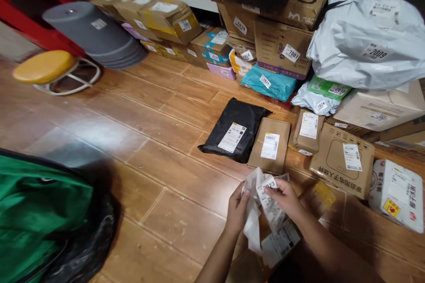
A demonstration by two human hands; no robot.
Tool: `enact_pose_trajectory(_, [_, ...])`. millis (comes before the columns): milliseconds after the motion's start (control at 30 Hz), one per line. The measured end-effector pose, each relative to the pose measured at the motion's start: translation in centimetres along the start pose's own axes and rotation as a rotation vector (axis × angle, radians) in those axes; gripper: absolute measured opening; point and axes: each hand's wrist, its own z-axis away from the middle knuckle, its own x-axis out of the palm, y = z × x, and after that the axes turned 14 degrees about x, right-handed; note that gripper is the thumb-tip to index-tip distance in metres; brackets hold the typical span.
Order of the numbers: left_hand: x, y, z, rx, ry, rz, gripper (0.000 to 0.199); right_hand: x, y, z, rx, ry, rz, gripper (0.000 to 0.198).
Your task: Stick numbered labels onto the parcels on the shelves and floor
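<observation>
- My left hand (236,207) pinches a paper strip (254,229), seemingly steadying it.
- My right hand (284,195) pinches a numbered label (264,184).
- Farther left, a black parcel (243,112) lies face-up, probably for reading.

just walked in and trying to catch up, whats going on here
A person's left hand holds a white strip while the right hand pinches a numbered label. Whether the label is free of the strip is hard to tell. Ahead on the floor lie a black bag and boxes; numbered parcels are stacked beyond.
</observation>
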Motion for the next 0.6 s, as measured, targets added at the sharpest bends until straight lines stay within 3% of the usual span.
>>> enact_pose_trajectory(100, [0.7,0.7,-0.1,-0.147,0.021,0.076,0.049,0.7,0.8,0.3,-0.033,0.03,0.031,0.038])
enact_pose_trajectory(167, [1.0,1.0,-0.1,-0.201,0.018,0.076,0.047,0.5,0.7,0.2,-0.089,0.132,0.046,0.037])
enact_pose_trajectory(267, [1.2,1.3,0.0,-0.202,0.008,0.064,0.046,-0.2,0.0,-0.3,-0.151,0.183,0.043,0.043])
enact_pose_trajectory(367, [1.4,1.4,0.0,-0.199,0.006,0.091,0.044,-0.5,-0.7,-0.8,-0.103,0.105,0.062,0.04])
enact_pose_trajectory(500, [1.6,1.3,-0.4,-0.158,0.019,0.149,0.059,-0.5,-0.9,-1.0,-0.051,0.135,0.051,0.039])
enact_pose_trajectory(600, [1.7,1.1,-0.5,-0.216,-0.031,0.16,0.045,-0.5,-1.0,-0.9,-0.046,0.143,0.02,0.04])
